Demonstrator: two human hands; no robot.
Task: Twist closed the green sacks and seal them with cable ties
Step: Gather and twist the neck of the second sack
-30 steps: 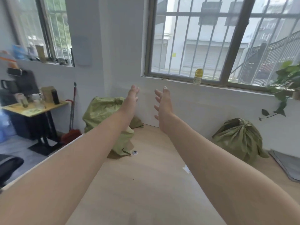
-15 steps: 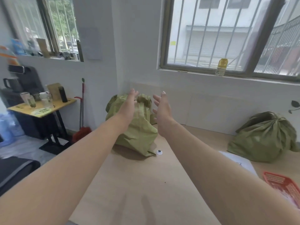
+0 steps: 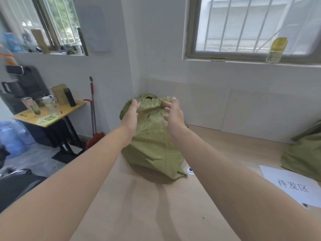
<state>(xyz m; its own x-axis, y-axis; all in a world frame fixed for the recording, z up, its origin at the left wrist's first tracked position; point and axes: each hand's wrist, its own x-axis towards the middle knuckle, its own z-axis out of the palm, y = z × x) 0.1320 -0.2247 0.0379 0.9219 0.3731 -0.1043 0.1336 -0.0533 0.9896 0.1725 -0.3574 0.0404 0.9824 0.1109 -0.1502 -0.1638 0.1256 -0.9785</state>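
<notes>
Green sack (image 3: 152, 145) upright on bench (image 3: 139, 206), mouth up.
Left hand (image 3: 131, 115), right hand (image 3: 173, 115) flank its rim, fingers (image 3: 134, 103) spread, empty; paper (image 3: 293, 186) reads 待发区.

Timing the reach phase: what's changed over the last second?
Both arms went forward and the view closed in. The left hand and right hand, raised short of the green sack a second ago, now flank its open mouth, fingers spread, gripping nothing. The second sack slid to the right frame edge. The green sack stayed upright on the table, untwisted.
</notes>
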